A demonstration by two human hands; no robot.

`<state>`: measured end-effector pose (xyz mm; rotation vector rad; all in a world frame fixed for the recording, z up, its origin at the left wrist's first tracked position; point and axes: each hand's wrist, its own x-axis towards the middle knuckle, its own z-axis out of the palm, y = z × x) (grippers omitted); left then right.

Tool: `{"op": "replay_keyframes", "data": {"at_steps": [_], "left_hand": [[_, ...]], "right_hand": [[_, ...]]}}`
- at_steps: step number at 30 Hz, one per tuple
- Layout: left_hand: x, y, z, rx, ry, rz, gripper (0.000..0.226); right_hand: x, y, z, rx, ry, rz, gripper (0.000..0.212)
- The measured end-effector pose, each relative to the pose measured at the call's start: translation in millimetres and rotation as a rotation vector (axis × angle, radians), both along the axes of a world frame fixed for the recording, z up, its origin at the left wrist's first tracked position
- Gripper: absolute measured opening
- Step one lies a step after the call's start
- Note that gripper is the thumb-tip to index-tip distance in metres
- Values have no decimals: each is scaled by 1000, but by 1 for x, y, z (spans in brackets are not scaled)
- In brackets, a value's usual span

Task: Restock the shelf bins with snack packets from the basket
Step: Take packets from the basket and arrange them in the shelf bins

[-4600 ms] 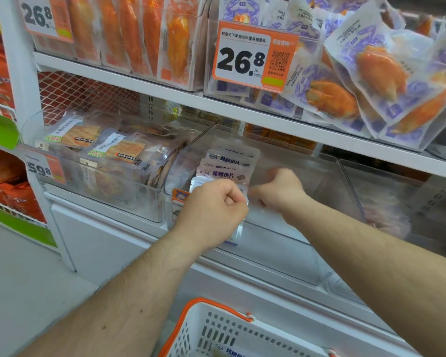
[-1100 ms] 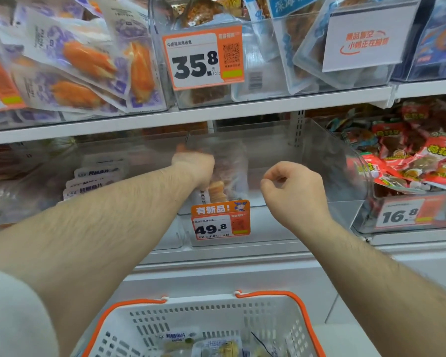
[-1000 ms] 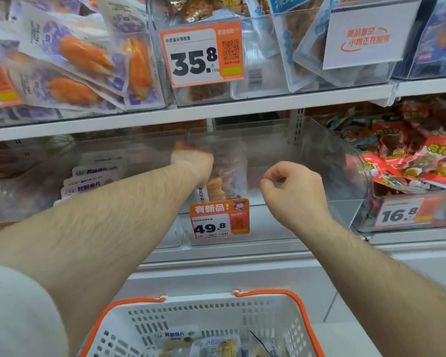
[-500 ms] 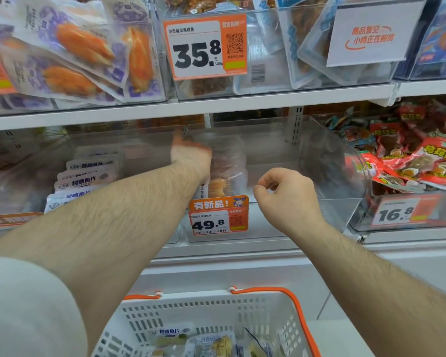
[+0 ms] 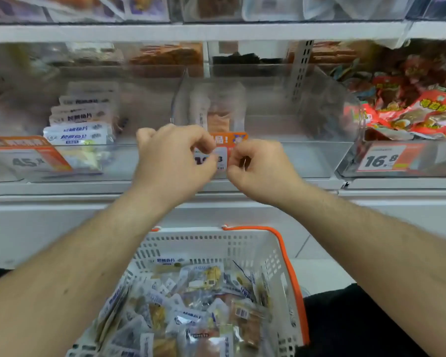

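Note:
My left hand (image 5: 173, 161) and my right hand (image 5: 260, 168) hover side by side in front of the clear middle bin (image 5: 289, 112), just before its orange price tag (image 5: 228, 139). Neither holds a packet. The left hand's fingers are loosely bent with a gap to the thumb. On the right hand the fingers are curled in tight. A clear snack packet (image 5: 216, 109) stands upright inside the middle bin at its left side. Below my arms, the white basket (image 5: 289, 266) with an orange rim holds several snack packets (image 5: 191, 305).
The bin to the left holds a row of white-and-blue packets (image 5: 80, 124) behind a 45 price tag (image 5: 29, 158). At the right, another bin is piled with red packets (image 5: 417, 112) and marked 16.8 (image 5: 381, 159). An upper shelf edge (image 5: 216, 30) runs across the top.
My left hand has come out of the middle bin, leaving the packet standing there, and now hangs beside the right hand in front of the tag. The view has tilted down toward the basket.

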<state>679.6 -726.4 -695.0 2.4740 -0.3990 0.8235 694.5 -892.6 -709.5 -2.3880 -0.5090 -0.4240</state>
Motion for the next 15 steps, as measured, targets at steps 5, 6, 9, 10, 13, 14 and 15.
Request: {"op": "replay_keyframes", "data": {"at_steps": [5,6,9,10,13,14,15], "left_hand": [[-24,-10,-102,-99,450,-31,12],[-27,-12,-125,-52,606,-18,12],[-34,-19,-186,58,935,-58,13],[-37,-21,-203,80,1016,-79,11],[-42,-30,-246,217,1165,-147,9],[-44,-33,-257,269,1192,-169,14],[-45,-36,-265,302,1208,-194,18]], "right_hand": [[-10,5,-39,-446,393,151,11],[-13,6,-49,-502,466,177,12],[-22,7,-77,-645,607,253,18],[-24,7,-84,-679,628,281,18],[-28,6,-99,-704,692,347,8],[-28,6,-101,-700,700,359,9],[-28,6,-102,-694,703,368,13]]}}
